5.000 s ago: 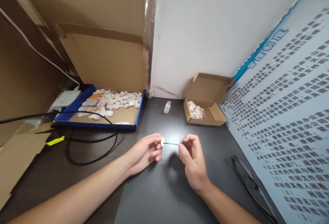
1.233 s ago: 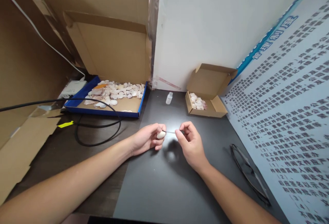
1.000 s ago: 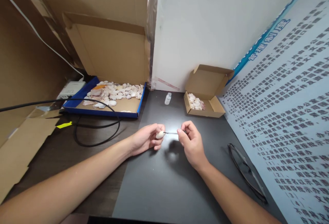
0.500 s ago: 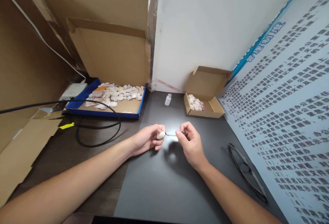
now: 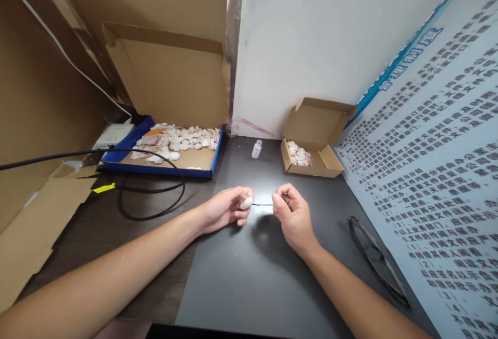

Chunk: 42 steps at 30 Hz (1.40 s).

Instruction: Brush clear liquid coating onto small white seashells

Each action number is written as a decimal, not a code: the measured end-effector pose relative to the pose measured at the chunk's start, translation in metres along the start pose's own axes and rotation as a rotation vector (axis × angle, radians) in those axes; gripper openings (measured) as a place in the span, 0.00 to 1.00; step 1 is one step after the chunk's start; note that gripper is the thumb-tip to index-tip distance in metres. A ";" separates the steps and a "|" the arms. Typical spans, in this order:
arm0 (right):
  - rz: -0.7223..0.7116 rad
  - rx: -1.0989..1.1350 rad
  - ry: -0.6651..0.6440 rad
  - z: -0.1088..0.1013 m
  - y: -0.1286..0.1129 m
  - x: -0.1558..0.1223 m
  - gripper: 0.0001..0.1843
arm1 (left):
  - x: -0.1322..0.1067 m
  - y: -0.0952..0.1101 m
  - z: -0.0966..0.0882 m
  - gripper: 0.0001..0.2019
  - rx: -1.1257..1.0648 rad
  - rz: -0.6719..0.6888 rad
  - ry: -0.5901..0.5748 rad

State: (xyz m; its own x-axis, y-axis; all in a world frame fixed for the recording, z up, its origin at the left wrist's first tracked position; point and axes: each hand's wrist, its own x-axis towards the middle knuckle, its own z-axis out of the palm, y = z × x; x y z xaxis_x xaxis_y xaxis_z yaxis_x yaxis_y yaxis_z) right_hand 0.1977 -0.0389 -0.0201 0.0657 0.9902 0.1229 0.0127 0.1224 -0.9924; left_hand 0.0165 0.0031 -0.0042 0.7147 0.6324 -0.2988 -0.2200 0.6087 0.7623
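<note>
A small white seashell (image 5: 246, 203) is pinched in the fingers of my left hand (image 5: 227, 209) above the grey mat. My right hand (image 5: 291, 214) is closed around a thin brush (image 5: 264, 205), held nearly level. Its dark, fine tip meets the right edge of the shell, and a silvery length runs back into my fingers, which hide the handle. Beyond my hands stands a little glass bottle (image 5: 257, 149) with a pale label.
At the back left, many shells lie in an open blue-sided cardboard box (image 5: 194, 172). A smaller open box (image 5: 324, 171) with shells stands back right. Glasses (image 5: 378, 261) rest at the right; a black cable (image 5: 151, 192) loops on the left.
My right hand has shifted slightly right with the brush. The brush tip, bent before, is straighter now. My left hand keeps hold of the shell.
</note>
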 end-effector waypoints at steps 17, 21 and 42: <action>0.052 -0.031 -0.093 -0.001 -0.003 -0.002 0.18 | 0.001 0.000 0.000 0.05 0.027 -0.001 0.002; 0.062 -0.011 -0.072 -0.001 -0.001 -0.002 0.19 | 0.000 0.000 0.001 0.06 0.041 -0.004 -0.011; 0.045 -0.204 -0.052 0.000 -0.007 0.001 0.15 | 0.000 -0.001 0.002 0.05 0.044 0.012 -0.029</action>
State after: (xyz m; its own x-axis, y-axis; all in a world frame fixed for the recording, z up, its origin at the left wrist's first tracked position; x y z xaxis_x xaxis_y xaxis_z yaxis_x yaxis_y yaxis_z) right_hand 0.1972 -0.0391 -0.0128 0.0191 0.9972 0.0730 0.2133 0.0672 -0.9747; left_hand 0.0178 0.0019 -0.0038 0.7314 0.6247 -0.2735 -0.1994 0.5794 0.7903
